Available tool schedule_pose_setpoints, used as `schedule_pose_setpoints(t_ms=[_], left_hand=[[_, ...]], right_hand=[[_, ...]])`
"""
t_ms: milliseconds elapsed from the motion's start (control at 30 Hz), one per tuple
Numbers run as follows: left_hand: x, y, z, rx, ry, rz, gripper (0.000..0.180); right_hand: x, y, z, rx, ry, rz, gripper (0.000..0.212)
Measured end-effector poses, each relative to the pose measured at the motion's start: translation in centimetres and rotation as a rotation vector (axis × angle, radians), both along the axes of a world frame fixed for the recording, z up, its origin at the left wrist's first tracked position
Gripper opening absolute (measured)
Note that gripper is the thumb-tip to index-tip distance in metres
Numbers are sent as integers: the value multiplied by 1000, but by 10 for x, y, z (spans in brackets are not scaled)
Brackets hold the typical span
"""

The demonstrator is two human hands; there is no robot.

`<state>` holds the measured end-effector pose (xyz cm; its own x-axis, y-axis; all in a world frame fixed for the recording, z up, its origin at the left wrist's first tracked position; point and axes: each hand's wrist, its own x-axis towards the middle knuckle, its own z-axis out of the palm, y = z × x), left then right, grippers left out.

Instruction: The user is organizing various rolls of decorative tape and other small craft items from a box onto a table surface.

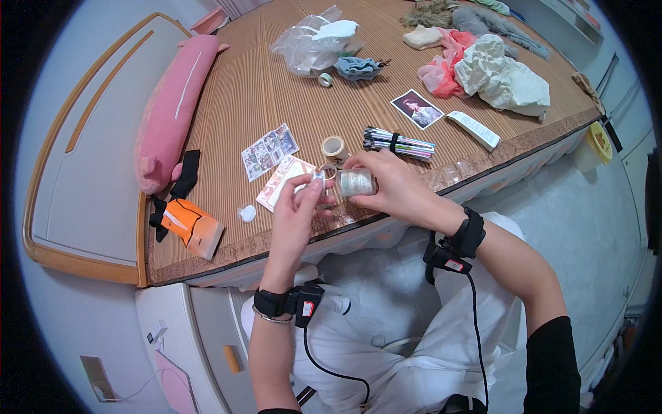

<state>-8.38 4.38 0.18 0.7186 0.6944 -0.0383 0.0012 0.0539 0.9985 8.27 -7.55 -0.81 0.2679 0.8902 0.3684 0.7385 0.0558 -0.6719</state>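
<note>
Near the front edge of the mat-covered bed, my right hand (386, 181) is closed around a small see-through cylinder (356, 183) with pale markings, tilted on its side. Just left of it, my left hand (303, 196) pinches a small clear, roll-like piece (318, 177); its exact kind is too small to tell. A thin ring (328, 170) shows between the two hands. Behind them stands a beige tape roll (334, 148). A pink-bordered card (284, 181) and a sticker sheet (269, 151) lie beyond my left hand, with a round white disc (247, 213) to its left.
A strapped pen bundle (398, 143), a photo card (417, 109) and a white tube (474, 131) lie to the right. Farther back are a plastic bag (307, 45) and crumpled white cloth (503, 77). A pink plush (178, 110) and an orange pouch (192, 228) lie left.
</note>
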Motion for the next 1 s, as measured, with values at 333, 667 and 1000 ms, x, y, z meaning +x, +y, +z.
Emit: schedule_pose_setpoints(t_ms=[333,667,1000], left_hand=[[8,-2,-6,-419,-58,-260,40],[11,-6,-3,-334,-44,-176,49],[7,-2,3,-133,-130,-56,42]], right_hand=[[4,-2,-1,84,140,157,45],[8,-5,1,82,212,157,41],[3,2,-14,65,411,163,47]])
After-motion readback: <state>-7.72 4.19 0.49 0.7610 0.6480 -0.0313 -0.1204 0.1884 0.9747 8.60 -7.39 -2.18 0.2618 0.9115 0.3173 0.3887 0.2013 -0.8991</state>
